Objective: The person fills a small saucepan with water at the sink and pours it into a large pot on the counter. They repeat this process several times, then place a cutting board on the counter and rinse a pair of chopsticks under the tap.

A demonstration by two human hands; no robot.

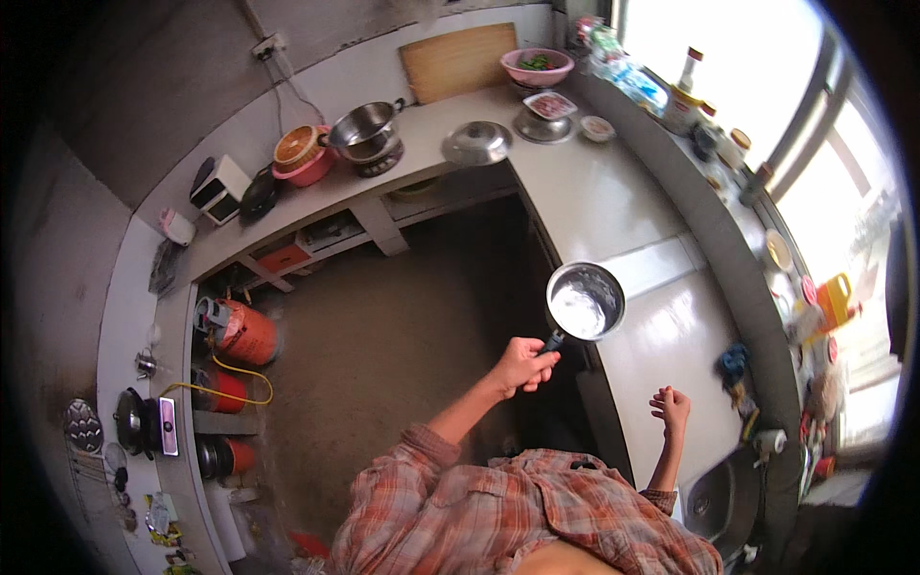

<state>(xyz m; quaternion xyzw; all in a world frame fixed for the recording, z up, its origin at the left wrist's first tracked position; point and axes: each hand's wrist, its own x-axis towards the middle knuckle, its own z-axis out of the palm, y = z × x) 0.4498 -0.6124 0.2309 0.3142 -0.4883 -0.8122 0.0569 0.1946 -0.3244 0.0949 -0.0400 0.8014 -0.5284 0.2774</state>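
My left hand (526, 367) is wrapped around the dark handle of a small metal saucepan (552, 305). The pan is held up by the inner edge of the light countertop (596, 194). Its inside gleams brightly, and I cannot tell whether that is water or bare metal. Over the counter to the right, my right hand (672, 408) holds nothing, its fingers loosely bent and apart. Closest to that hand are a sink basin (721, 496) and a dark blue cloth (732, 363) by the window ledge.
On the far counter stand a steel pot (365, 133), a metal lid (477, 142), a pink basin with greens (537, 68) and a tray of meat (550, 106). Bottles and jars line the window ledge (661, 162). At left are orange gas cylinders (248, 332) and a gas stove (168, 427).
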